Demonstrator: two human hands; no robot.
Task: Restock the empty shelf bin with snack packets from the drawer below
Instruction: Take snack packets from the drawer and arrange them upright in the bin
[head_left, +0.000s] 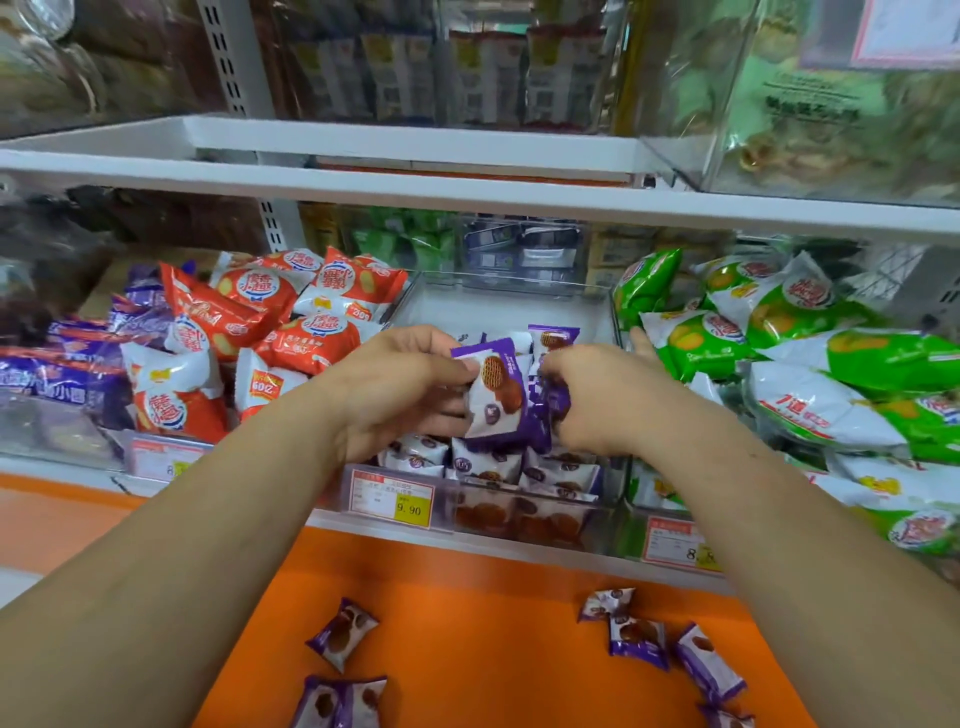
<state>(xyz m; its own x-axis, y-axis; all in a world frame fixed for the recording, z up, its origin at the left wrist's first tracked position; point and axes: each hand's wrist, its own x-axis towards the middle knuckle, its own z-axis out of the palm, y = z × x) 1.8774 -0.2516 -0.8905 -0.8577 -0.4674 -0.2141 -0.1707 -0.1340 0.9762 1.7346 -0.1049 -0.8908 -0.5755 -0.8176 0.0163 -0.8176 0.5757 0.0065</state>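
Note:
A clear plastic shelf bin (511, 304) sits in the middle of the shelf, its front part filled with purple-and-white snack packets (485, 462). My left hand (402, 389) grips a purple-and-white packet (493, 395) over the bin. My right hand (597, 402) is curled round a bunch of purple packets (550, 402) just beside it. The two hands almost touch above the bin's middle. The rear of the bin shows bare white floor. Several loose purple packets (641, 636) lie on the orange surface (478, 623) below.
Red-and-white snack bags (270, 332) fill the bin to the left, green-and-white bags (779, 343) the bin to the right. Price labels (390, 498) hang on the bin fronts. A white shelf (467, 195) runs overhead with more goods above.

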